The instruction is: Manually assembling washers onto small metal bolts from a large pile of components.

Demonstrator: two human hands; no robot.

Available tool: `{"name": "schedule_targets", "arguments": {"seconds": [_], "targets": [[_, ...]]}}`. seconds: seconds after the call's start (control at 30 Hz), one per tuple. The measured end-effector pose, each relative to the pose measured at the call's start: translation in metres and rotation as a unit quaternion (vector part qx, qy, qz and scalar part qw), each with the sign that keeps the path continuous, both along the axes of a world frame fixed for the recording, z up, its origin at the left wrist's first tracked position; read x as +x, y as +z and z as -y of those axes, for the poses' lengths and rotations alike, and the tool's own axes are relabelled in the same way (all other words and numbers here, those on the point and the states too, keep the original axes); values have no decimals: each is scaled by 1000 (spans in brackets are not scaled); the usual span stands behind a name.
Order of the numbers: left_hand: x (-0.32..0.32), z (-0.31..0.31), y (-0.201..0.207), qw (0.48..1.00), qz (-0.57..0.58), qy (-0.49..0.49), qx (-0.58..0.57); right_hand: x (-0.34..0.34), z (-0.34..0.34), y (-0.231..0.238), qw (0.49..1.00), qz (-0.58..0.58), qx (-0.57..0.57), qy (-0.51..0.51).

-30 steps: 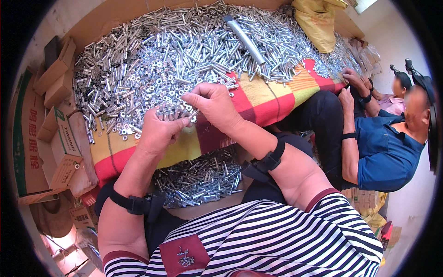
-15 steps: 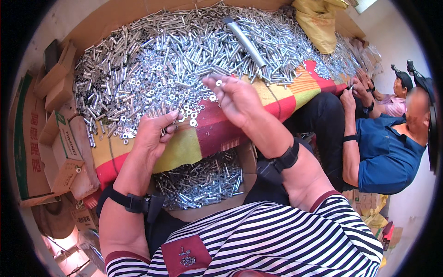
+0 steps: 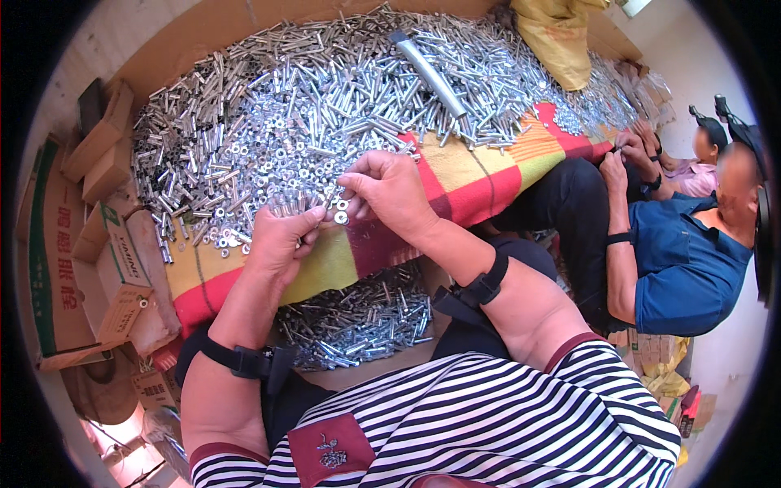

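Note:
My left hand [image 3: 281, 240] is closed round several short silver bolts [image 3: 294, 202], whose ends stick up past the fingers. Just to its right, my right hand [image 3: 394, 195] has its fingers pinched close to the left thumb and the bolt ends. What the right fingers hold is too small to make out. Loose washers [image 3: 341, 206] and nuts lie on the checked cloth [image 3: 390, 244] around both hands. Beyond spreads a large heap of metal bolts and sleeves [image 3: 325, 89].
A thick metal tube [image 3: 431, 75] lies on the heap. A yellow sack [image 3: 557, 45] stands at the back right. Below the cloth sits a box of bolts [image 3: 366, 329]. Cardboard boxes [image 3: 122, 260] stand at left. A co-worker in blue [image 3: 675, 260] sits at right, another person beyond.
My right hand has come left and down with a washer from above the cloth to meet my left hand. The left hand has barely moved and keeps its bolts.

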State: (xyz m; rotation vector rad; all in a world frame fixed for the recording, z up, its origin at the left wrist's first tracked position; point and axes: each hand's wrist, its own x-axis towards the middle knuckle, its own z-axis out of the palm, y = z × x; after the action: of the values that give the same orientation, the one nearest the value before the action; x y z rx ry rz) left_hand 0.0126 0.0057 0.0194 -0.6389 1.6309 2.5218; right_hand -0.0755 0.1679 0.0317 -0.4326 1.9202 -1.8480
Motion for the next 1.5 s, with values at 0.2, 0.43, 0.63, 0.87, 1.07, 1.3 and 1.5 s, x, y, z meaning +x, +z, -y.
{"name": "schedule_targets", "arguments": {"seconds": [0.2, 0.43, 0.63, 0.87, 1.07, 1.3, 1.5], "targets": [[1, 0, -2, 999, -15, 36, -16, 9, 6, -8, 979, -201, 36, 1], [3, 1, 3, 999, -11, 16, -39, 8, 1, -13, 901, -427, 70, -29], [2, 8, 1, 995, -46, 0, -88, 6, 1, -6, 990, -125, -43, 44], [0, 15, 2, 991, -44, -11, -128, 1, 5, -4, 966, -234, 59, 94], [1, 13, 12, 979, -74, -10, -189, -8, 12, -15, 947, -294, 68, 106], [2, 15, 7, 976, -99, -1, -191, 3, 12, -10, 952, -296, 34, 68], [4, 22, 16, 998, -32, -30, -49, -1, 9, -6, 940, -336, -20, 61]]}}
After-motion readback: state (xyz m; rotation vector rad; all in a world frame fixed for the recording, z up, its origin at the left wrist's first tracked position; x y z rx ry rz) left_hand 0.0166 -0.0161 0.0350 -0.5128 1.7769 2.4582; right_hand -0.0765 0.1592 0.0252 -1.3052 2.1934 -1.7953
